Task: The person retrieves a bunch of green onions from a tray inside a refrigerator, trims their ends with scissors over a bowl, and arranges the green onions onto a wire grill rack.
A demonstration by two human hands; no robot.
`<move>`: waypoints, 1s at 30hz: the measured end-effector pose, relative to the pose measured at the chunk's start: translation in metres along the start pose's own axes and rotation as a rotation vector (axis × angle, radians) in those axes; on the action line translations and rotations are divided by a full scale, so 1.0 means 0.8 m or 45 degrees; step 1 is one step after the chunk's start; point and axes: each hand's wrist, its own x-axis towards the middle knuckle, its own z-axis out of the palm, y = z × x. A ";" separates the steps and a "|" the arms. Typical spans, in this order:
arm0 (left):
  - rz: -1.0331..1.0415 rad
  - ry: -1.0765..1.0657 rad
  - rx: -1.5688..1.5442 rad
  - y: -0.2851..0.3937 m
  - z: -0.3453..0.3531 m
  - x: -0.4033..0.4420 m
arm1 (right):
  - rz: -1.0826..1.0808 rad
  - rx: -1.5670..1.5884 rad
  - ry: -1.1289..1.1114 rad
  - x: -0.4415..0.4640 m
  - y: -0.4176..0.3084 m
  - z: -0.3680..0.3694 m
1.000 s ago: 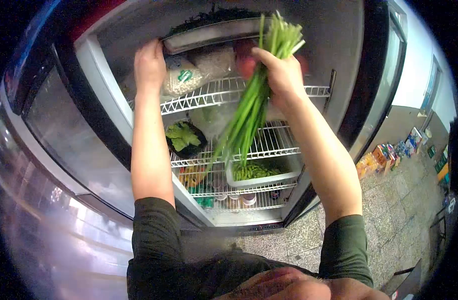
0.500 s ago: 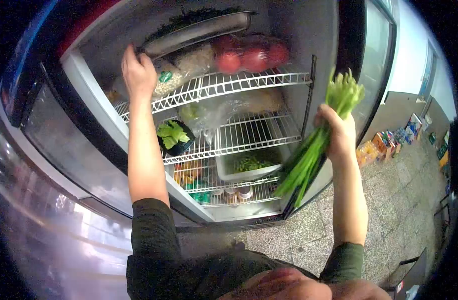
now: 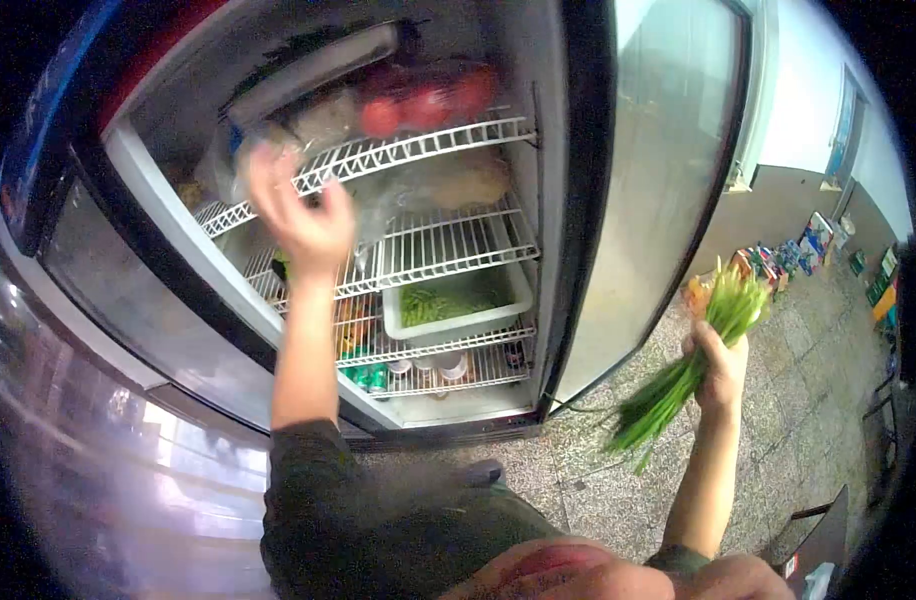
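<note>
My left hand (image 3: 303, 220) is in front of the upper wire shelf (image 3: 418, 152) of a fridge, blurred, its fingers apart and nothing in it. Behind it are a clear plastic bag (image 3: 323, 118) and a metal tray (image 3: 313, 72) with dark greens at its back. Red round produce (image 3: 428, 100) in plastic sits on the same shelf. Out to the right, beyond the fridge opening, my right hand (image 3: 723, 372) is closed around a bunch of long, thin greens (image 3: 663, 405). Their pale ends point up and the dark green tips hang down to the left.
The fridge door (image 3: 668, 170) stands open on the right. Lower down is a white bin (image 3: 458, 325) with green vegetables, above a shelf with green cans (image 3: 368, 377) and white-topped containers. Colourful packages (image 3: 813, 240) line the wall on the speckled floor (image 3: 618, 520).
My left hand has come off the metal tray and moved down toward me. My right hand has carried the greens lower and away from the fridge. The view has turned to the right.
</note>
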 end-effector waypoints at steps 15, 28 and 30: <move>0.396 -1.523 -1.077 0.648 0.352 -0.272 | 0.211 -0.455 0.862 -0.018 0.036 -0.426; 1.253 -2.159 0.523 0.701 0.811 -0.284 | 0.152 -0.197 1.930 -0.145 -0.055 -0.750; 1.475 -1.841 0.450 0.719 0.776 -0.283 | 0.056 -0.073 1.865 -0.134 -0.058 -0.786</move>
